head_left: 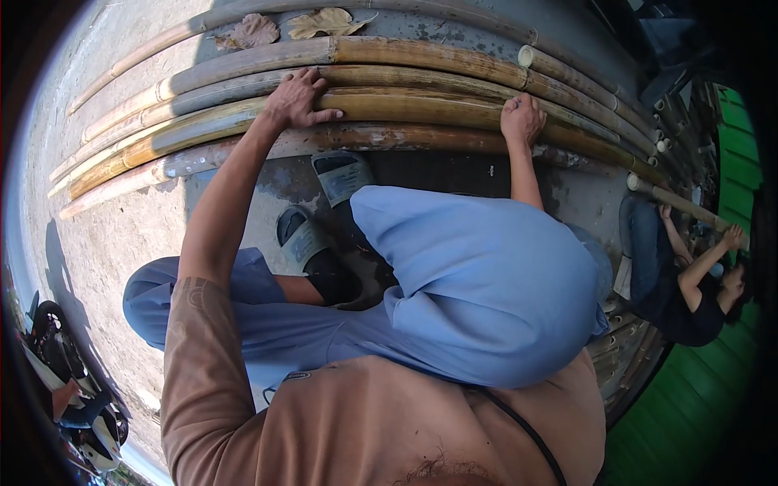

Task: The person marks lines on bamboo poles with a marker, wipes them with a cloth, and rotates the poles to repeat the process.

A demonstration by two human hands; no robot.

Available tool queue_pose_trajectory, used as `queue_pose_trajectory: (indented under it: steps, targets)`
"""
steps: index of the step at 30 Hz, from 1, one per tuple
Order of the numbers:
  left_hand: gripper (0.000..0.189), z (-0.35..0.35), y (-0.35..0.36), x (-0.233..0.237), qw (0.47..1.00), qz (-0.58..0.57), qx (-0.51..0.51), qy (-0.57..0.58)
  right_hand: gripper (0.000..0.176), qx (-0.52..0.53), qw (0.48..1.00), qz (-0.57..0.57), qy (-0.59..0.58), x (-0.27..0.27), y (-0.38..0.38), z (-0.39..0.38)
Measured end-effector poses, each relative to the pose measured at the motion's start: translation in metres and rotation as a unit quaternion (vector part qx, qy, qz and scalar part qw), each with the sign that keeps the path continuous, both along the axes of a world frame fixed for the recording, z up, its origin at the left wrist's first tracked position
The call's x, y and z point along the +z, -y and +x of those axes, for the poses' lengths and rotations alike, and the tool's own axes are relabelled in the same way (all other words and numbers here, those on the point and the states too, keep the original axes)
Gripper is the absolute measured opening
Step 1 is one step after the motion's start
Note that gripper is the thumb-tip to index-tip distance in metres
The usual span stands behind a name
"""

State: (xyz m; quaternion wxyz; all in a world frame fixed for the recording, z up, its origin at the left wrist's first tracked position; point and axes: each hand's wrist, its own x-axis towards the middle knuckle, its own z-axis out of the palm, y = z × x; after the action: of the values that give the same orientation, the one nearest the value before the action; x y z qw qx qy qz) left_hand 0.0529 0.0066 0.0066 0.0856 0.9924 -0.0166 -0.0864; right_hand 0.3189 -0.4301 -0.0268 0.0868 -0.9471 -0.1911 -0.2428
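Several long bamboo poles lie side by side on the ground across the upper part of the head view. My left hand [300, 101] rests on them with thumb and fingers spread. Its thumb lies along a yellowish bamboo pole [413, 105], and its fingertips reach the darker bamboo pole [413, 77] behind. Farther right, my right hand [523, 120] is closed at the yellowish pole. Between its fingers a tiny bluish bit shows, too small to name. A brown, stained bamboo pole [421, 138] lies nearest to my feet.
Two dry leaves [328, 23] lie behind the poles. My sandals [304, 235] are on the concrete this side. At right, another person [689, 292] grips a bamboo pole [685, 197] beside a green ridged surface [673, 421]. A motorcycle [69, 364] stands at lower left.
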Motion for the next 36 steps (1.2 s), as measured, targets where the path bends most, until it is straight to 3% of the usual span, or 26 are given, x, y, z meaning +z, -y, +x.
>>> queue_pose_trajectory:
  steps: [2,5,7,8,9,13,18,20,24,29,30,31,32,35,36]
  targets:
    - [0.081,0.0,-0.008,-0.015,0.993,-0.079,0.04,0.072,0.013,0.068,0.992,0.048,-0.097,-0.003,-0.067,-0.036]
    - [0.065,-0.002,-0.011,-0.018,0.965,-0.187,0.126,0.131,0.015,0.252,0.956,0.108,-0.103,0.003,-0.191,-0.13]
    - [0.058,0.0,-0.012,-0.028,0.947,-0.222,0.168,0.159,0.023,0.33,0.923,0.102,-0.171,0.004,-0.257,-0.184]
    - [0.056,0.002,-0.014,-0.03,0.936,-0.239,0.189,0.174,0.023,0.378,0.908,0.11,-0.142,0.01,-0.275,-0.203]
    - [0.052,0.002,-0.012,-0.027,0.922,-0.261,0.21,0.191,0.032,0.402,0.895,0.058,-0.183,0.014,-0.28,-0.212]
    - [0.048,-0.001,-0.007,-0.022,0.927,-0.26,0.201,0.179,0.016,0.299,0.936,0.099,-0.156,0.017,-0.211,-0.159]
    - [0.044,-0.008,0.004,-0.026,0.958,-0.137,0.149,0.201,0.012,0.061,0.996,0.058,-0.02,0.003,-0.001,-0.017]
    - [0.052,-0.004,0.007,-0.026,0.969,-0.085,0.151,0.175,0.012,0.048,0.997,0.066,0.003,-0.01,0.058,0.019]
    - [0.054,-0.001,0.004,-0.03,0.958,-0.149,0.165,0.182,0.009,0.113,0.99,0.084,0.019,-0.01,-0.021,-0.017]
    - [0.057,0.003,-0.005,-0.035,0.964,-0.152,0.16,0.147,0.015,0.329,0.925,0.107,-0.156,0.002,-0.234,-0.161]
    - [0.051,0.004,-0.016,-0.054,0.969,-0.15,0.087,0.179,0.02,0.393,0.9,0.104,-0.159,0.01,-0.264,-0.187]
    - [0.05,0.001,-0.018,-0.056,0.956,-0.154,0.087,0.235,0.021,0.393,0.903,0.117,-0.133,0.004,-0.285,-0.206]
    - [0.049,-0.003,-0.016,-0.053,0.94,-0.157,0.088,0.29,0.022,0.394,0.904,0.129,-0.106,0.001,-0.292,-0.212]
    - [0.052,-0.004,-0.02,-0.037,0.933,-0.28,0.178,0.138,0.018,0.382,0.899,0.107,-0.188,0.017,-0.248,-0.176]
    - [0.053,0.0,-0.021,-0.036,0.936,-0.269,0.174,0.143,0.014,0.344,0.916,0.112,-0.174,0.016,-0.222,-0.158]
